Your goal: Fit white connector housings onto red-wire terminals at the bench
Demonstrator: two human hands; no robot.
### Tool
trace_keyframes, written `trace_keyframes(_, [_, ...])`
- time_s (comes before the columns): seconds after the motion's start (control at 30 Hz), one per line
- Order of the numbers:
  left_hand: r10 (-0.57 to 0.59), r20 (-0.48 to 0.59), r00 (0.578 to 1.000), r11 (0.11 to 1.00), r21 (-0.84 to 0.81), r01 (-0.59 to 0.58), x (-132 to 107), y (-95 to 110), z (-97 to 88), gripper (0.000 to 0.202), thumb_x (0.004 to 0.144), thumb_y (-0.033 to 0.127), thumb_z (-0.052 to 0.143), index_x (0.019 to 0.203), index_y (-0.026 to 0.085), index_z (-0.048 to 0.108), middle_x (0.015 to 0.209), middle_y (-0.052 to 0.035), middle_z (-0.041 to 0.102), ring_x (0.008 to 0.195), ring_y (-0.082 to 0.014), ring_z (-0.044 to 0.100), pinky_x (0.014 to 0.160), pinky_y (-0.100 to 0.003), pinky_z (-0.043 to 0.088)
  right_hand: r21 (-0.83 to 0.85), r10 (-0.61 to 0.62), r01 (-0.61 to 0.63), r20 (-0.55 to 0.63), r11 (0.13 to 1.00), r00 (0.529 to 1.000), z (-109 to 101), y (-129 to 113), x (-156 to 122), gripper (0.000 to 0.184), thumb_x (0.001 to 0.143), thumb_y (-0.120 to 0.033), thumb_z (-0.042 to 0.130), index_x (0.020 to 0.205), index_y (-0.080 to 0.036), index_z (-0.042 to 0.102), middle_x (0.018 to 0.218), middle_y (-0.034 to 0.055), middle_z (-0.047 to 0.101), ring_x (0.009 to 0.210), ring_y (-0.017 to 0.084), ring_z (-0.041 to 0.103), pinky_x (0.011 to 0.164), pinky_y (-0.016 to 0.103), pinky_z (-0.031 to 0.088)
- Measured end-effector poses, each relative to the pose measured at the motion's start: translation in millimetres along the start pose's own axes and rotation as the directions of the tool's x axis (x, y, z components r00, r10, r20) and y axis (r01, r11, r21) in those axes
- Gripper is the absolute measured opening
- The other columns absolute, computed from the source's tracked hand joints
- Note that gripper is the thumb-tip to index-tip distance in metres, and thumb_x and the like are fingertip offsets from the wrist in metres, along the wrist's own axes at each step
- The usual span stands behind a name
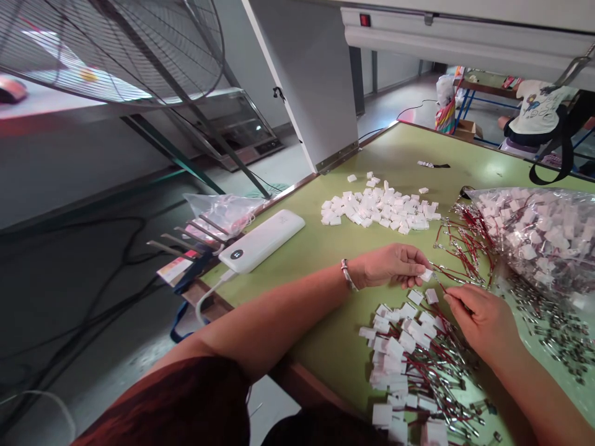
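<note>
My left hand pinches a small white plastic connector housing above the green table. To its right, my right hand is closed on a thin red wire, whose metal end points at the housing. Whether the wire end sits inside the housing I cannot tell. Just below both hands lies a heap of white housings with red wires attached. Loose red wires with metal ends lie beyond my right hand. Farther back is a pile of bare white housings.
A clear bag of white housings stands at the right, with many small metal parts near it. A white power bank with a cable lies at the left edge. A fan stands beyond. Another person sits in the background.
</note>
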State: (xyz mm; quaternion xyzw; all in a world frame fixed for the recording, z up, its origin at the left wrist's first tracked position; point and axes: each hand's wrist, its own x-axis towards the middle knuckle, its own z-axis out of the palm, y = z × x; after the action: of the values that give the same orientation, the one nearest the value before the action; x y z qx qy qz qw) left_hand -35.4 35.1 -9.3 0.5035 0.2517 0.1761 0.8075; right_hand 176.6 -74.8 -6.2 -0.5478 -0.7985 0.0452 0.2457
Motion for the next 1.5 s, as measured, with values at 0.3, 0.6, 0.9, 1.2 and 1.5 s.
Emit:
trace_keyframes(0.3, [-0.024,0.011,1.0,0.989,0.146,0.022,2,-2,4.9,0.028,0.072,0.033,0.076,0.088,0.013,0.064,0.062,0.0019,0.065,0.049,-0.0053,0.054,0.047,-0.02,0.04,0.012,0.024,-0.025,0.061,1.0,0.998,0,-5,2,0.028,0.093,-0.027,0.043,0.089,-0.023,0.071,0.079,0.0042,0.071,0.07,0.016,0.064,0.066,0.03,0.047])
trace_keyframes(0.6, [-0.044,0.0,0.999,0.951,0.307,0.042,4,-6,17.5,0.015,0.079,0.026,0.068,0.085,0.014,0.062,0.059,0.0038,0.061,0.048,-0.0048,0.05,0.046,-0.019,0.037,0.061,0.111,-0.121,0.147,0.991,0.983,21,2,1,0.029,0.093,-0.03,0.04,0.08,-0.021,0.065,0.073,0.0034,0.069,0.065,0.017,0.062,0.061,0.027,0.042])
trace_keyframes(0.9, [0.337,-0.021,0.941,0.499,0.852,-0.159,10,6,-11.3,0.031,0.085,0.036,0.064,0.106,0.013,0.066,0.099,-0.009,0.063,0.091,-0.0177,0.057,0.082,-0.031,0.047,0.149,0.141,-0.164,0.154,0.975,0.978,15,-8,0,0.027,0.091,-0.031,0.046,0.083,-0.022,0.069,0.076,0.0022,0.069,0.069,0.017,0.062,0.064,0.028,0.045])
trace_keyframes(1.2, [0.501,-0.069,0.863,-0.144,0.976,0.161,29,-9,-48.9,0.034,0.091,0.007,0.04,0.114,0.018,0.063,0.102,-0.009,0.056,0.099,-0.0214,0.05,0.082,-0.031,0.046,-0.136,0.156,-0.158,-0.026,0.978,0.987,16,22,10,0.026,0.092,-0.03,0.047,0.101,-0.019,0.069,0.097,0.0078,0.068,0.079,0.021,0.063,0.067,0.033,0.048])
trace_keyframes(1.5, [0.459,-0.064,0.886,-0.065,0.992,0.105,22,-7,-38.0,0.02,0.092,0.012,0.049,0.101,0.014,0.067,0.1,-0.0085,0.065,0.096,-0.0201,0.057,0.09,-0.035,0.046,-0.227,-0.02,-0.011,-0.135,0.974,0.991,21,23,7,0.026,0.095,-0.03,0.044,0.087,-0.019,0.066,0.088,0.0058,0.068,0.077,0.019,0.063,0.065,0.03,0.046])
